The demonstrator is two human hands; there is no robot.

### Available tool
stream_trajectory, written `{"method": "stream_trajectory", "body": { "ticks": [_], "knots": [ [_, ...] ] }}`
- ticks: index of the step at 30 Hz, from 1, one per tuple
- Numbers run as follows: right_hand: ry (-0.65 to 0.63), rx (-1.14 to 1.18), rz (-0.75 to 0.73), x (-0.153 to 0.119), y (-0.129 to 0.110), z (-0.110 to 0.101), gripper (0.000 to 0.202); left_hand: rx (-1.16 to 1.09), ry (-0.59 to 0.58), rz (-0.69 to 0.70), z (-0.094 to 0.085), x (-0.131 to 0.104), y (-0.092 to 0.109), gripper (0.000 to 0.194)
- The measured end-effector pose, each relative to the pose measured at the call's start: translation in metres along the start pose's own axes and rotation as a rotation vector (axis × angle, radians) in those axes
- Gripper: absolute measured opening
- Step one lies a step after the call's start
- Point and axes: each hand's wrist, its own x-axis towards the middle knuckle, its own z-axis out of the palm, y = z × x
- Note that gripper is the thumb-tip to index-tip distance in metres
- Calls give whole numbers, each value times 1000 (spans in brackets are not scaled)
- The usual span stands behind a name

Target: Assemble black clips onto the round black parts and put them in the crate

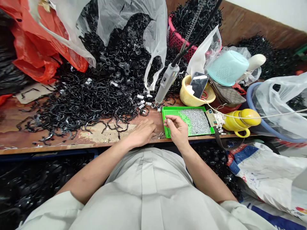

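Observation:
My left hand [143,132] rests on the bench near its front edge, palm down. Its fingers are curled together and their tips are mostly hidden, so anything in them is out of sight. To its right, my right hand [178,129] is over the left part of a green plastic tray [171,111], thumb and fingers pinched together. What it pinches, if anything, is too small to make out. Small silvery metal pieces, apparently screws [198,121], cover the tray's right part. A grey electric screwdriver [166,83] hangs from a spring and cable behind the hands.
A heap of thin black plastic parts [96,95] spreads over the left and back. White pieces [141,102] lie beside it. A yellow basket [192,97] holds a phone [199,84]. Rightward are a yellow cup [240,121] and a blue tub [251,92]; a white cord crosses there.

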Motion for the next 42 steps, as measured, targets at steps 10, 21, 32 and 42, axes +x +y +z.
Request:
{"method": "stream_trajectory", "body": {
  "ticks": [10, 21, 32, 42],
  "knots": [
    [-208, 187, 191, -21, -9, 40, 19, -901, 282, -329, -5, -30, 16, 15],
    [-129, 127, 60, -25, -14, 22, 18, 300, 359, -293, -44, 32, -22, 13],
    [-325, 79, 94, -11, 1, 73, 21, -994, 787, -466, -19, -32, 12, 29],
    [-542, -90, -47, -10, -1, 58, 11, -1126, 491, -591, -22, -65, 6, 26]
  ]
}}
